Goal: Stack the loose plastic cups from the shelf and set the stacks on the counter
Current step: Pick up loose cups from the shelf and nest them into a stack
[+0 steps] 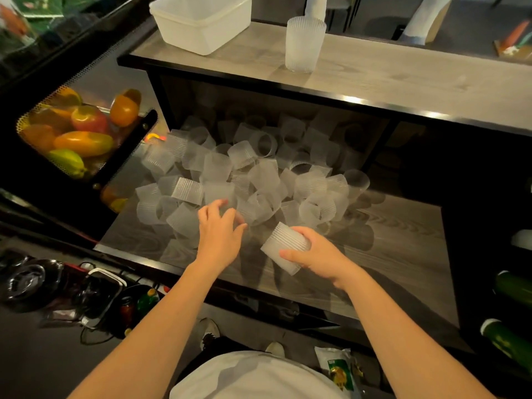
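On the lower wooden shelf [397,254], a heap of loose frosted ribbed plastic cups [244,180] lies tumbled on its sides. The right hand [319,257] grips one ribbed cup [285,247] tilted sideways just in front of the heap, fingers curled round it. The left hand [220,228] reaches into the near edge of the pile, fingers bent toward a cup; whether it has hold of one cannot be told. A finished stack of cups [303,43] stands upright on the pale wooden surface [403,79] above, beside a white plastic tub [201,21]. Pulling a cup from low in the heap would likely roll its neighbours off the open front edge. The surface overhangs the back cups, hampering reach. A mesh basket of peppers [77,133] hangs left.
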{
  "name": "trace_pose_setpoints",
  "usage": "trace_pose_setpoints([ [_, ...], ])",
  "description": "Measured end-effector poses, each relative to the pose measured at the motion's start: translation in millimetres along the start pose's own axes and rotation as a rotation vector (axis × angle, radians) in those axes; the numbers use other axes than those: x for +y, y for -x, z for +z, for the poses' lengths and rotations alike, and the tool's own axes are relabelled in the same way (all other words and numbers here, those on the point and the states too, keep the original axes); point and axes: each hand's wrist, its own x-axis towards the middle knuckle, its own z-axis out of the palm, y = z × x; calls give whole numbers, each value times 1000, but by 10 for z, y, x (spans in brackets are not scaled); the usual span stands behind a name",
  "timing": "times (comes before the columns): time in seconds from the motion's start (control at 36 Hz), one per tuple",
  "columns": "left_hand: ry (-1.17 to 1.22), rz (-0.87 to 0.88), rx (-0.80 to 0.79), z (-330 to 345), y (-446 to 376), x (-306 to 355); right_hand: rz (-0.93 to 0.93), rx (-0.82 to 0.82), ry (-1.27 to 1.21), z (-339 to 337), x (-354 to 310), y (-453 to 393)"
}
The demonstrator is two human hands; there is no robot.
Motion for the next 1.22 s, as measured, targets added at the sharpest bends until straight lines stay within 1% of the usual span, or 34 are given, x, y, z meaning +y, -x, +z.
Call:
trace_pose_setpoints([
  [0.08, 194, 7, -31, -130, 87, 81, -13, 45, -58, -16, -43, -9],
  [0.17, 405, 0, -146, -283, 138, 146, -68, 71, -124, -27, -128, -12],
  [0.22, 428, -2, -169, -363, 164, 151, -98, 88, -168, -45, -180, -14],
  [0.28, 363, 10, -149, -435, 169, 138, -116, 127, -179, -68, -232, -14],
  [0.31, 294, 11, -160, -463, 163, 119, -125, 157, -179, -82, -248, -19],
  [0.36, 63, 42, -234, -513, 141, 86, -149, 203, -187, -116, -280, -28],
  [0.39, -53, 74, -274, -530, 130, 77, -163, 201, -177, -130, -303, -25],
  [0.42, -110, 100, -316, -537, 122, 75, -173, 178, -143, -141, -327, -21],
  [0.44, -89, 118, -359, -547, 125, 85, -181, 140, -78, -150, -350, -14],
  [0.53, 253, 71, -469, -588, 153, 126, -205, 17, 194, -175, -406, -9],
  [0.58, 409, 47, -454, -599, 161, 112, -206, -61, 314, -191, -419, -17],
  [0.64, 524, 26, -425, -592, 158, 94, -186, -129, 374, -198, -421, -29],
  [0.72, 811, -45, -390, -500, 195, 95, -183, -204, 390, -149, -416, -42],
  [0.75, 870, -59, -383, -457, 222, 113, -183, -219, 388, -110, -409, -54],
  [0.81, 900, -69, -404, -361, 298, 158, -181, -244, 389, -16, -403, -68],
  [0.89, 834, -72, -471, -233, 414, 170, -188, -298, 406, 93, -383, -109],
  [0.92, 831, -92, -452, -207, 437, 156, -183, -302, 408, 117, -377, -118],
  [0.94, 831, -125, -374, -201, 450, 140, -175, -291, 398, 138, -373, -129],
  [0.97, 821, -182, -234, -199, 451, 106, -167, -270, 379, 156, -363, -147],
  [1.03, 754, -350, 130, -219, 424, 25, -164, -214, 340, 195, -340, -204],
  [1.06, 724, -447, 270, -238, 402, -26, -165, -190, 332, 215, -336, -230],
  [1.08, 712, -541, 347, -245, 368, -105, -163, -172, 329, 234, -333, -256],
  [1.11, 718, -620, 361, -263, 334, -183, -159, -162, 324, 252, -336, -279],
  [1.14, 731, -680, 341, -280, 290, -253, -153, -155, 321, 265, -333, -297],
  [1.17, 744, -717, 313, -302, 241, -314, -152, -149, 320, 278, -334, -316],
  [1.22, 808, -738, 292, -316, 148, -412, -149, -146, 325, 306, -342, -343],
])
